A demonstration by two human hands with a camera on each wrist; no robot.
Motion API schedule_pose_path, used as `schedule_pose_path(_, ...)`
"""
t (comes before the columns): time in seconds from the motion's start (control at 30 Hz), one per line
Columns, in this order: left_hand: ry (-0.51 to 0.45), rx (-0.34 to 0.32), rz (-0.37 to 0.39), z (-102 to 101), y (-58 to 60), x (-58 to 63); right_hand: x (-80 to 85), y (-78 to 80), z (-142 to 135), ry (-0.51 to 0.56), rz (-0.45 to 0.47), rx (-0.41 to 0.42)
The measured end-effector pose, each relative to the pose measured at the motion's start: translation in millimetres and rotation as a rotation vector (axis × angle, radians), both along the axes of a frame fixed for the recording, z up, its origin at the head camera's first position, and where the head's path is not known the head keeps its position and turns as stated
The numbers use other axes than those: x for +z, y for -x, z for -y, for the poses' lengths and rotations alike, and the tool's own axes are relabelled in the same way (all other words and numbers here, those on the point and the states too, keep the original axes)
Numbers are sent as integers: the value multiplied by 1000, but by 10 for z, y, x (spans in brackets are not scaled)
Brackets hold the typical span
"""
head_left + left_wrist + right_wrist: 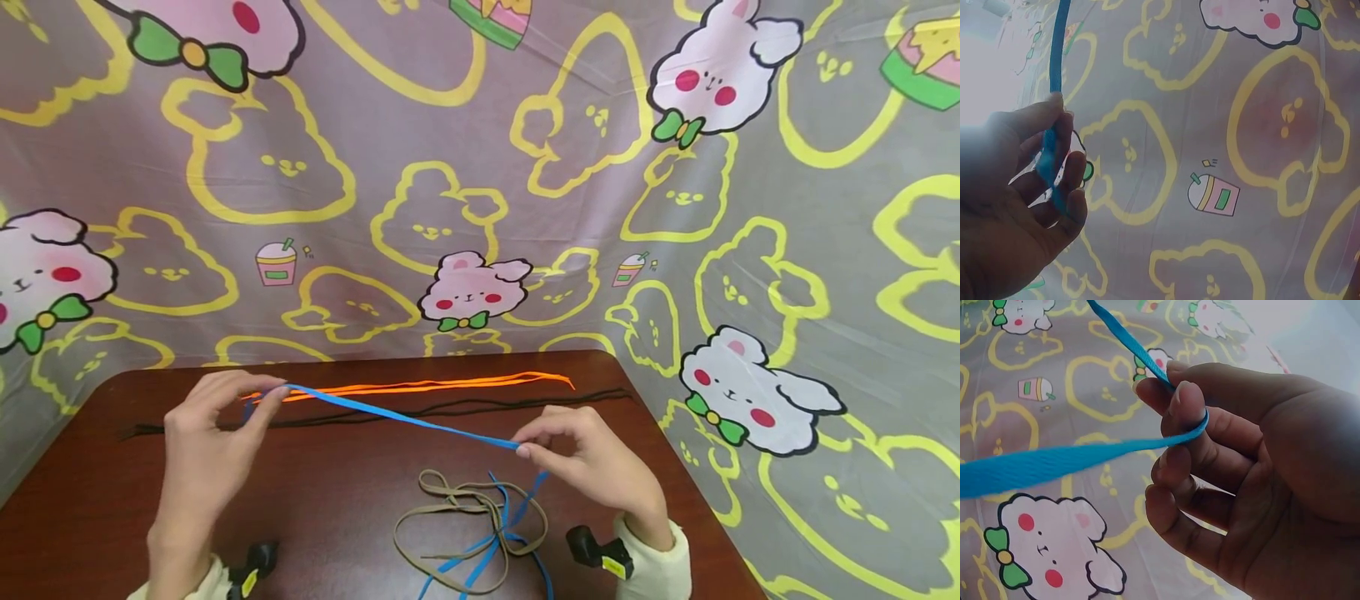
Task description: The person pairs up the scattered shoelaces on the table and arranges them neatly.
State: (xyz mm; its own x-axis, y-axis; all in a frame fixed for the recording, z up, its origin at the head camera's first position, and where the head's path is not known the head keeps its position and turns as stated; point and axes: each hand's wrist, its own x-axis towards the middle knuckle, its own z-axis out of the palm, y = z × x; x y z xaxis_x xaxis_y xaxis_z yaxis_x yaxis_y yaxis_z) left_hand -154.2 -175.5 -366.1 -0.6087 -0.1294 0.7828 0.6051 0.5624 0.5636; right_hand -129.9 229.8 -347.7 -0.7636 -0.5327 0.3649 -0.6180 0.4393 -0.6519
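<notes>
Above the worktop (337,500), the left hand (206,442) and right hand (603,458) pinch a blue lace (375,410), nearly straight between them! It looks light, flat and floppy, perhaps slippery; a light pinch across its width should hold it.

Flat blue lace (360,406) is pinched by left hand (206,446) and right hand (600,462), stretched nearly straight between them; loose blue lengths (480,567) lie below, apparently its remainder.

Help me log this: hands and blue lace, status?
Left hand and right hand pinching blue lace. Span between them nearly straight. Tan lace looped among blue strands below; held span unobstructed.
</notes>
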Motion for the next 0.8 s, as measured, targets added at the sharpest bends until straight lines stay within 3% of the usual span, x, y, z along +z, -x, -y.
schedule_pose_path(0.23, 10, 36, 8, 96, -25, 25, 21, 13, -103, 6, -10, -56)
schedule_pose_path(0.5, -47, 42, -43, 223, 27, -22, -1, 60, -233, -21, -23, -145)
schedule_pose_path(0.8, -77, 124, -24, 293, 46, -45, -24, 128, -368, -27, -36, -209)
